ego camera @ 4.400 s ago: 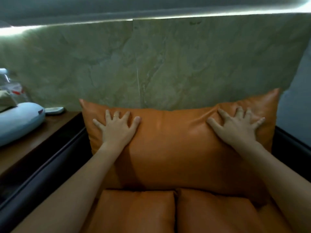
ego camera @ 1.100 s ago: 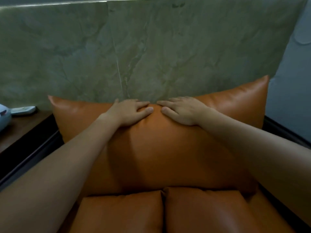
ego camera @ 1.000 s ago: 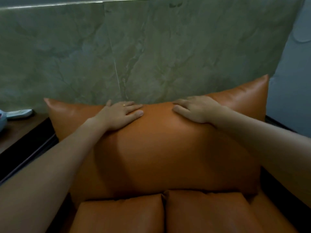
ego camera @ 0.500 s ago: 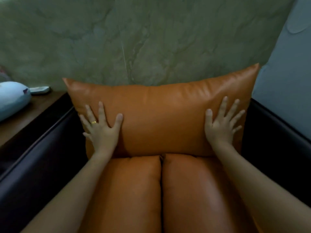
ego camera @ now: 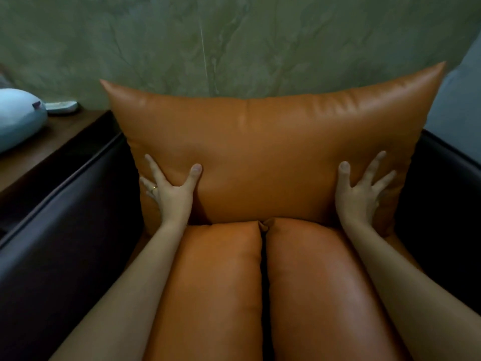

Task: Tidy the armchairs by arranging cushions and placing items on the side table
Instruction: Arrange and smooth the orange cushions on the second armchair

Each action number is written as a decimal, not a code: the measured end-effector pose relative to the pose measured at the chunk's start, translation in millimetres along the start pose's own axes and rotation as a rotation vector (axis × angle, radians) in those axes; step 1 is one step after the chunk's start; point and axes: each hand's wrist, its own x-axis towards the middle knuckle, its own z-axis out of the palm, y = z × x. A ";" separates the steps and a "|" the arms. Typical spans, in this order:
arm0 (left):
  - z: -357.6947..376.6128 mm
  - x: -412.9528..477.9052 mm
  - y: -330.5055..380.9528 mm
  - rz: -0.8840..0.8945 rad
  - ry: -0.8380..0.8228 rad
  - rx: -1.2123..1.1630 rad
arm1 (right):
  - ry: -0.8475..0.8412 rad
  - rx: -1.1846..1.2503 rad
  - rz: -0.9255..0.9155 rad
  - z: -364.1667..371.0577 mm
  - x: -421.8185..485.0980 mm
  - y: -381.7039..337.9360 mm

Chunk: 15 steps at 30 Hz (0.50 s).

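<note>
Pressing low on the orange back cushion [ego camera: 260,142]: left hand [ego camera: 170,195] and right hand [ego camera: 358,195], both splayed flat, well apart.

Back cushion [ego camera: 260,152] behind seat cushions [ego camera: 216,282] (table [ego camera: 52,144] left)

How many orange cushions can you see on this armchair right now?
3. The back cushion stands upright at the rear. The left seat cushion and the right seat cushion lie side by side in front of it. Others may be hidden outside the frame.
</note>
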 end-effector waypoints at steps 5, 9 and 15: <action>-20.5 -6.5 -2.7 -0.035 -0.111 0.055 | -0.117 -0.069 0.054 -19.2 -18.2 -3.4; -60.2 -36.6 -5.9 -0.006 -0.280 0.285 | -0.272 -0.273 0.075 -41.1 -51.1 1.5; -135.5 -124.0 -8.7 -0.098 -0.489 0.282 | -0.586 -0.591 -0.142 -60.5 -102.8 -35.2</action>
